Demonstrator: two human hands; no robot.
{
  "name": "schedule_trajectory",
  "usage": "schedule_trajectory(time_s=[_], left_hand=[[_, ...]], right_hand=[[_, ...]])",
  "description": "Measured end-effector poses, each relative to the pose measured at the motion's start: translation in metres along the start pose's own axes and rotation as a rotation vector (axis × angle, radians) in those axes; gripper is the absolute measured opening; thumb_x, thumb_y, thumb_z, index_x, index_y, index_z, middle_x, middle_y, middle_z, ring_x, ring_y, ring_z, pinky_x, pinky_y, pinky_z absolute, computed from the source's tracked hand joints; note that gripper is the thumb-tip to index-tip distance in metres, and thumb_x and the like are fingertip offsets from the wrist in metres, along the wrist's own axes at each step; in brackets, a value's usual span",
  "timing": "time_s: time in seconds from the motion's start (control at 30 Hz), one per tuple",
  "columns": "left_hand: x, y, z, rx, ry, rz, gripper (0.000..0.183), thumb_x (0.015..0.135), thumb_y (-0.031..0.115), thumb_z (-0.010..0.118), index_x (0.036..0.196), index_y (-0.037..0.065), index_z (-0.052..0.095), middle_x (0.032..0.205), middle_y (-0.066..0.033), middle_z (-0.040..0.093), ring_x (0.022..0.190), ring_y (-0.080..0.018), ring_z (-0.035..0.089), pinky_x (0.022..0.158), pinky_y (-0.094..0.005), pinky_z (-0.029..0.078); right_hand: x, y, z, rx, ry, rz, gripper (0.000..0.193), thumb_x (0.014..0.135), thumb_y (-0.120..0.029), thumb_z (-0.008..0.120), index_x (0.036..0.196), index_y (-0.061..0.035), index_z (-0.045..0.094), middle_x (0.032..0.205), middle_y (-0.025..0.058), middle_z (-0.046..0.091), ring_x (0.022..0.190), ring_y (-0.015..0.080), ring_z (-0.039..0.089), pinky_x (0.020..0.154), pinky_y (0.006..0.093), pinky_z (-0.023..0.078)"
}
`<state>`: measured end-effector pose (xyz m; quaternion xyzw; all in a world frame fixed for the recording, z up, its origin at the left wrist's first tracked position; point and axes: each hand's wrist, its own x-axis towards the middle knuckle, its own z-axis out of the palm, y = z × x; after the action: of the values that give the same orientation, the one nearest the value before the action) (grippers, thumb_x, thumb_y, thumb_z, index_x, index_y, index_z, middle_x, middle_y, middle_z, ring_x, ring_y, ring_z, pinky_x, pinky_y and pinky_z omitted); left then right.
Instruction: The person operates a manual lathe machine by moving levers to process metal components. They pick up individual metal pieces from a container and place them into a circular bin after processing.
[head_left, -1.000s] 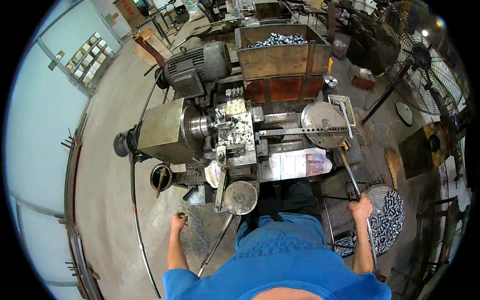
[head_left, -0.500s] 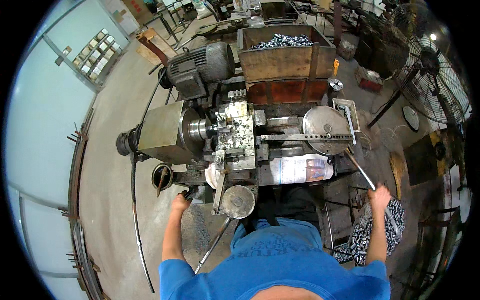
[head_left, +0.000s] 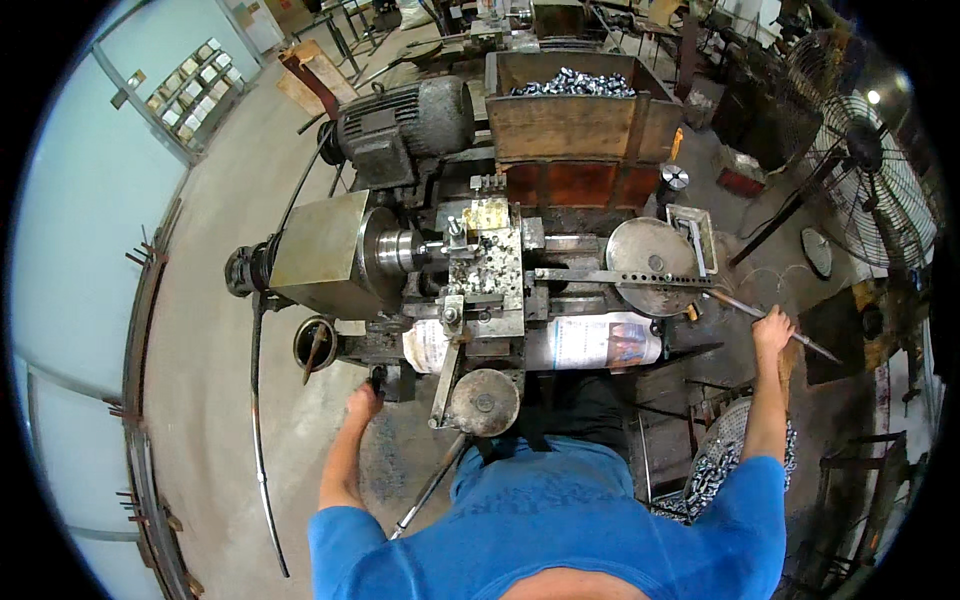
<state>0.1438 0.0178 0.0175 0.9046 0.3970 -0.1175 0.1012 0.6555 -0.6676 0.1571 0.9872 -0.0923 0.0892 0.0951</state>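
My right hand [head_left: 773, 330] is closed round a long metal lever rod [head_left: 738, 303], whose free end sticks out to the right past my fist. The lever runs from beside a round metal disc [head_left: 650, 240] with a drilled flat bar [head_left: 590, 276] across it. My left hand [head_left: 365, 402] is closed at the machine's front left, on a small dark part too hidden to name. Between my hands stands a lathe-like machine with a shiny spindle [head_left: 402, 250] and a chip-strewn tool carriage [head_left: 487, 265]. A smaller round disc [head_left: 484, 402] sits in front, close to my body.
A wooden bin [head_left: 570, 130] of small shiny metal pieces stands behind the machine. A motor [head_left: 405, 125] is at the back left, a pot [head_left: 302, 345] with a stick left of my hand. A fan [head_left: 865, 150] stands right; a basket of metal parts [head_left: 715, 465] lies below my right arm.
My right hand has moved away from me with the lever, which has swung from pointing towards me to pointing right. The carriage sits slightly farther from the spindle. My left hand stays near its place.
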Motion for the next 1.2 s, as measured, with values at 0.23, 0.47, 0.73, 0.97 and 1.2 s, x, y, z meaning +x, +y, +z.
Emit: schedule_trajectory(time_s=[0.23, 0.47, 0.73, 0.97, 1.2], left_hand=[[-0.027, -0.008, 0.013, -0.243, 0.021, -0.162, 0.049, 0.074, 0.04, 0.064, 0.098, -0.001, 0.055, 0.089, -0.0216, 0.062, 0.085, -0.0352, 0.061, 0.072, -0.0444, 0.049], [-0.042, -0.031, -0.119, -0.735, 0.022, -0.01, 0.035, 0.078, 0.014, 0.063, 0.106, -0.005, 0.055, 0.076, -0.0138, 0.061, 0.059, -0.019, 0.06, 0.057, -0.0306, 0.048], [-0.158, -0.17, -0.219, -0.174, 0.749, -0.349, 0.032, 0.084, 0.026, 0.058, 0.106, 0.002, 0.059, 0.071, -0.0103, 0.062, 0.061, -0.016, 0.058, 0.057, -0.0313, 0.047], [-0.194, -0.032, -0.171, -0.116, 0.528, -0.464, 0.054, 0.066, 0.044, 0.071, 0.093, -0.001, 0.058, 0.074, -0.0206, 0.062, 0.075, -0.0377, 0.061, 0.07, -0.0437, 0.048], [-0.187, -0.062, -0.197, -0.666, 0.228, -0.346, 0.028, 0.075, 0.016, 0.067, 0.085, -0.008, 0.056, 0.056, -0.0098, 0.055, 0.046, -0.0179, 0.058, 0.042, -0.0303, 0.047]], right_hand=[[-0.085, -0.064, -0.057, 0.584, 0.284, -0.493, 0.065, 0.052, -0.012, 0.064, 0.115, 0.0002, 0.051, 0.123, 0.0198, 0.047, 0.119, 0.0361, 0.038, 0.101, 0.043, 0.029], [-0.16, -0.27, -0.238, 1.167, 0.253, -1.333, 0.044, 0.052, -0.019, 0.065, 0.092, -0.0006, 0.06, 0.097, 0.017, 0.059, 0.096, 0.0333, 0.053, 0.087, 0.04, 0.042], [-0.261, -0.443, -0.301, 0.232, 0.133, -1.659, 0.02, 0.057, -0.02, 0.06, 0.073, -0.0088, 0.067, 0.083, 0.0136, 0.065, 0.089, 0.0274, 0.059, 0.103, 0.0412, 0.026], [-0.254, -0.456, -0.285, 0.278, 0.067, -1.657, 0.018, 0.059, -0.019, 0.06, 0.073, -0.0098, 0.068, 0.081, 0.0135, 0.065, 0.086, 0.0276, 0.061, 0.102, 0.0419, 0.028], [-0.235, -0.424, -0.313, 0.43, 0.286, -1.617, 0.02, 0.052, -0.021, 0.059, 0.06, -0.0038, 0.065, 0.068, 0.0141, 0.062, 0.079, 0.0294, 0.059, 0.102, 0.0424, 0.029]])
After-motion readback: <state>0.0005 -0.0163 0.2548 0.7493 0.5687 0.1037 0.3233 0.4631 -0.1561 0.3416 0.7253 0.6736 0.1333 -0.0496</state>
